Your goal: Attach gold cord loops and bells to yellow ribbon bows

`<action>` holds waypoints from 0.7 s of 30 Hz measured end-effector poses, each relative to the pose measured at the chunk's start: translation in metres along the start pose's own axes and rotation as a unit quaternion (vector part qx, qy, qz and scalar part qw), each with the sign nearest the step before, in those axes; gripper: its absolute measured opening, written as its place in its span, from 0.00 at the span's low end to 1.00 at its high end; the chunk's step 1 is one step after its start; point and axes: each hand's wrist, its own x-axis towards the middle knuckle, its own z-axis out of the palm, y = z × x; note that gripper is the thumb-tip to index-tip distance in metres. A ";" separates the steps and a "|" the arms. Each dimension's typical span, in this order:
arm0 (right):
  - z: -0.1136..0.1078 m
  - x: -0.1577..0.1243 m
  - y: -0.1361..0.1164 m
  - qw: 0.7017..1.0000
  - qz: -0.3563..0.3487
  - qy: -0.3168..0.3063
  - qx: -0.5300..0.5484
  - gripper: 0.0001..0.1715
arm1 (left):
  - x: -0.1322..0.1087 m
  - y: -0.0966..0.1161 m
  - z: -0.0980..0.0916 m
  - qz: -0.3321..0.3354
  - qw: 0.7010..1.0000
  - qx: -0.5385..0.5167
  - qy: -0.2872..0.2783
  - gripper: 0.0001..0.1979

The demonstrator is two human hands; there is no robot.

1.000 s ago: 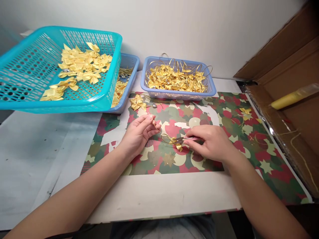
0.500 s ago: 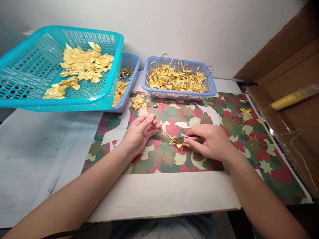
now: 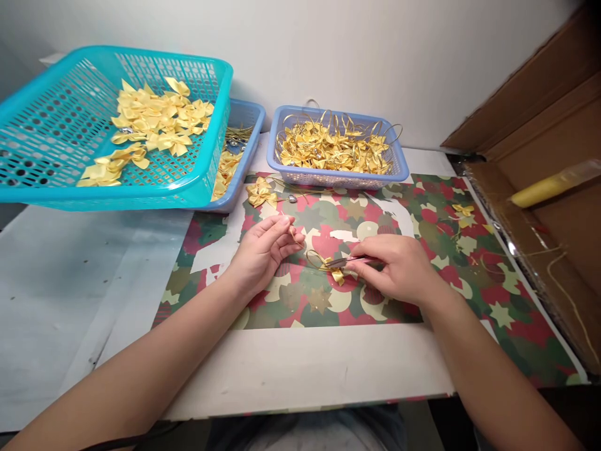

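Note:
My left hand (image 3: pixel 268 250) is closed, thumb and fingertips pinching a thin reddish-gold thread (image 3: pixel 295 237). My right hand (image 3: pixel 397 266) grips a slim pointed metal tool, which looks like tweezers (image 3: pixel 345 260). Its tip rests at a small yellow ribbon bow (image 3: pixel 337 274) with a loop of gold cord (image 3: pixel 315 257) beside it, lying on the patterned sheet between my hands. Just beyond my left hand lie a yellow bow (image 3: pixel 261 193) and a small silver bell-like bead (image 3: pixel 292 199) on gold cord.
A turquoise basket (image 3: pixel 206 181) with yellow bows rests partly over a blue basket (image 3: pixel 253 134) at the left. Another blue basket (image 3: pixel 338 180) holds corded bows at the back. On the right are a cardboard box (image 3: pixel 530 119), a yellow tube (image 3: pixel 549 186) and loose yellow bows (image 3: pixel 464 213).

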 end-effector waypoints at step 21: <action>-0.001 -0.001 0.001 0.999 0.017 0.027 0.019 0.10 | 0.002 0.002 -0.002 0.018 0.999 0.037 0.014 0.13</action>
